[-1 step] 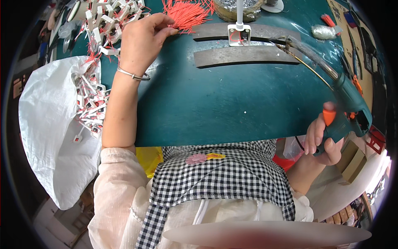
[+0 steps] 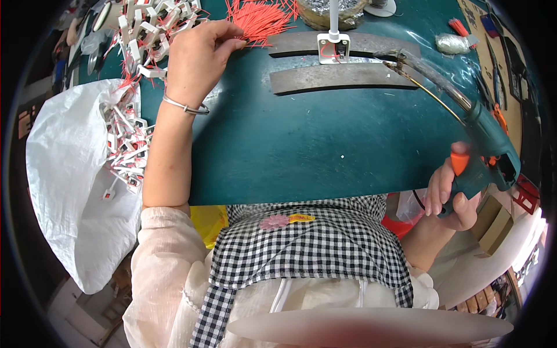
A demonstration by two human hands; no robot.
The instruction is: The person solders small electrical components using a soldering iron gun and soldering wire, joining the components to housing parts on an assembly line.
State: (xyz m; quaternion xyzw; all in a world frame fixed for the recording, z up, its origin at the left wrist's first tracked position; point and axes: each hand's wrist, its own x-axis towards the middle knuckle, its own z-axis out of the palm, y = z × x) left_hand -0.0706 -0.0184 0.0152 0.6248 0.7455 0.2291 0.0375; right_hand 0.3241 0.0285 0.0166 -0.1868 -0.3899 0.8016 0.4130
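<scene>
Bag: one white sack [image 2: 64, 191] hangs off the table's left edge.
White parts: too many to count; a heap of small white pieces with red wires [image 2: 130, 139] spills from the far left of the table into the sack.
Left hand: the left hand [image 2: 194, 55] reaches far, fingers pinched narrow at the near edge of the red wires [image 2: 258, 17].
Table: one green top [image 2: 301, 145].
Metal strips: two curved bars [image 2: 342, 75], a white bracket [image 2: 332, 46] between them.
Right hand: the right hand [image 2: 449, 194] grips one green soldering gun [image 2: 481, 153] at the near right, tip toward the bars.
</scene>
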